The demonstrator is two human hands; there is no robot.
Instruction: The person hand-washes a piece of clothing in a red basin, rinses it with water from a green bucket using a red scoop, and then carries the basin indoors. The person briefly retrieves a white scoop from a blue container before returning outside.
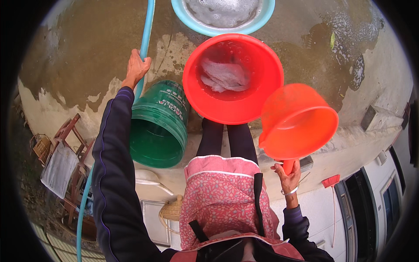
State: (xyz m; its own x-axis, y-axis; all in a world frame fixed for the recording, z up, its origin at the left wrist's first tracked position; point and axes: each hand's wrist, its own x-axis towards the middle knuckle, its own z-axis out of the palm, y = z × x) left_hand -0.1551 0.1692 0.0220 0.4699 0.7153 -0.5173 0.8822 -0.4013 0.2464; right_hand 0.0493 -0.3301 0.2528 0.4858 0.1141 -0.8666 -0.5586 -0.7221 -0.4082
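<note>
My left hand point(136, 66) grips a light-blue hose point(148, 29) that runs up past the top of the view. In my right hand point(288, 175) is the handle of an orange plastic water dipper point(299, 121), its mouth tilted towards me; no water shows in it. A red plastic basin point(232, 114) stands before my feet, with a pale wet cloth point(226, 76) lying in water inside. Just below my left hand is a green plastic bucket point(158, 121) bearing printed writing, its open mouth facing me. Its inside looks dark.
A light-blue basin point(222, 32) of foamy water stands beyond the red one. Wet concrete point(88, 55) surrounds them, with suds at the right. A wooden chair point(73, 144), wicker baskets point(172, 209), a white dipper point(149, 178) and a red broom point(330, 181) are nearer the rim.
</note>
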